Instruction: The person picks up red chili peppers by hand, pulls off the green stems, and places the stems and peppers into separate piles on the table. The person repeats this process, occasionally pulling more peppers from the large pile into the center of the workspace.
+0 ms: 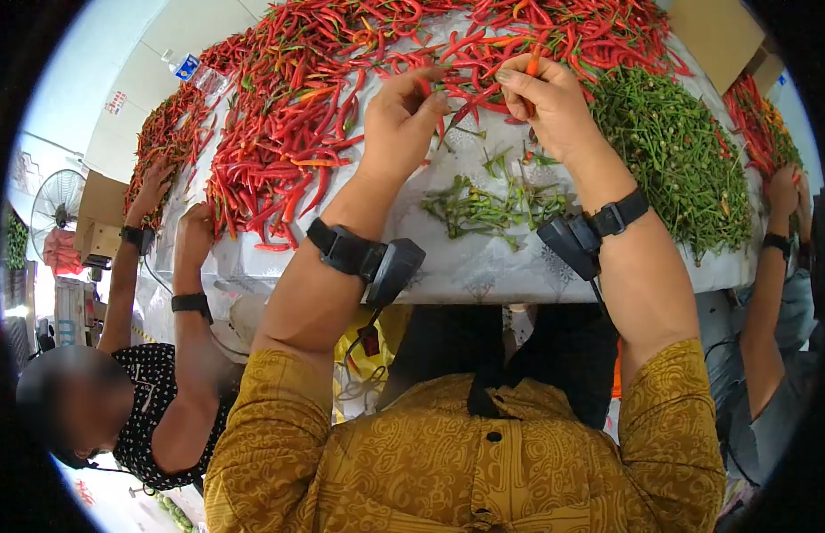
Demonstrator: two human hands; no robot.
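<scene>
My left hand [399, 120] is closed in a pinch, with part of a red chili pepper [424, 86] showing between its fingers. My right hand [550, 107] pinches an orange-red chili pepper [532, 64] between thumb and fingers, its end pointing up. Between the hands, a dark red chili with a green stem [461, 114] is visible near the left fingertips. Below them, loose green stems [483, 211] are scattered on the white tablecloth [386, 213]. A large heap of red chilies [279, 115] spreads to the left and behind; a pile of green stems [674, 160] sits to the right.
A plastic bottle [195, 71] lies at the back left. At the left, a co-worker's hands [195, 226] are at the table edge; another person's arm [768, 329] reaches in at the right. Cables hang from my wrist devices [395, 269]. A cardboard box [719, 40] stands back right.
</scene>
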